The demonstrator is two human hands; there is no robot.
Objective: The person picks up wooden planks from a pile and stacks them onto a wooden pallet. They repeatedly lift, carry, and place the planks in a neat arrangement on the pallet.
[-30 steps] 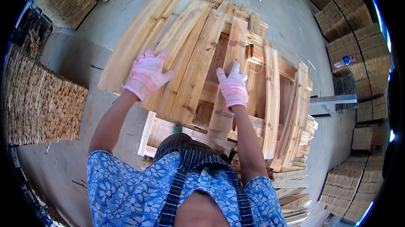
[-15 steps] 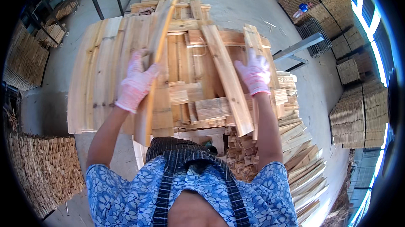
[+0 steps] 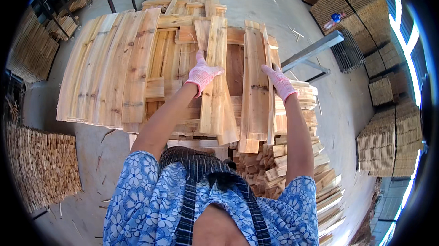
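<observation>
Both my hands wear pinkish-white knit gloves. My left hand (image 3: 204,73) is closed on a long pale plank (image 3: 213,81), its thumb across the top face and its fingers at the left edge. That plank overlaps a slanted plank (image 3: 229,120) beneath it. To the right, my right hand (image 3: 280,83) grips the edge of a narrow plank (image 3: 269,95) tilted up on its side; its fingertips are partly hidden. Beside this lies a wider knotty plank (image 3: 255,81). Short wood pieces and brown boards show between the two hands.
A row of planks (image 3: 107,67) lies side by side at the left of the pile. A grey metal beam (image 3: 315,50) juts out at the right. Loose offcuts (image 3: 263,170) are heaped near me at the right. Stacked wood (image 3: 41,168) stands at the lower left.
My left hand has moved right with its plank, which now lies over the slanted one. My right hand has closed on the tilted narrow plank. The view has shifted slightly.
</observation>
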